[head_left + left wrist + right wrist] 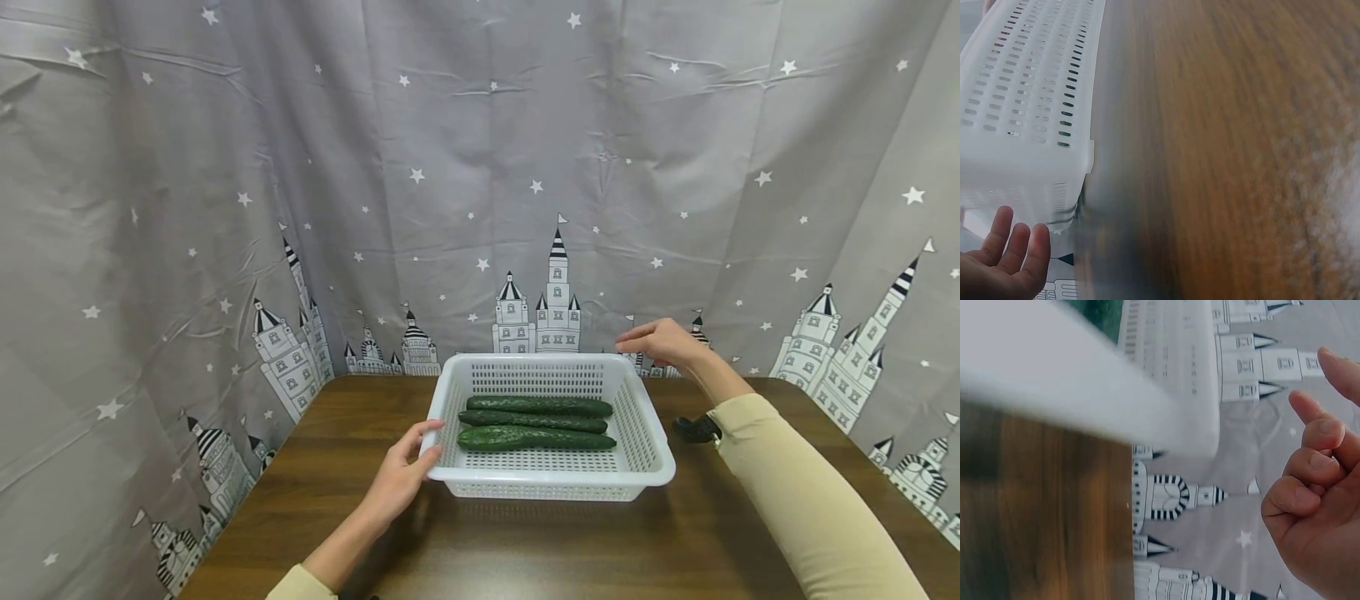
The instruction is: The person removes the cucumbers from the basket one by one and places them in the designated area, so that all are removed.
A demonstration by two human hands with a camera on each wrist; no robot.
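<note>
A white plastic basket (551, 479) with slotted walls stands on the table, three dark green cucumbers lying side by side in it. The front cucumber (536, 438) is the plumpest, the middle cucumber (532, 420) is slimmer, and the back cucumber (540, 406) lies near the far wall. At the left rim my left hand (401, 471) grips the basket, thumb and forefinger on the edge; three fingers show by its wall in the left wrist view. My right hand (663, 343) hovers above the far right corner, holding nothing, its fingers loosely bent in the right wrist view.
The brown wooden table (337, 442) extends around the basket. Behind it and along both sides hangs a grey curtain (465, 167) with white stars and castles. A black wrist device (697, 429) sits below the right sleeve (795, 492).
</note>
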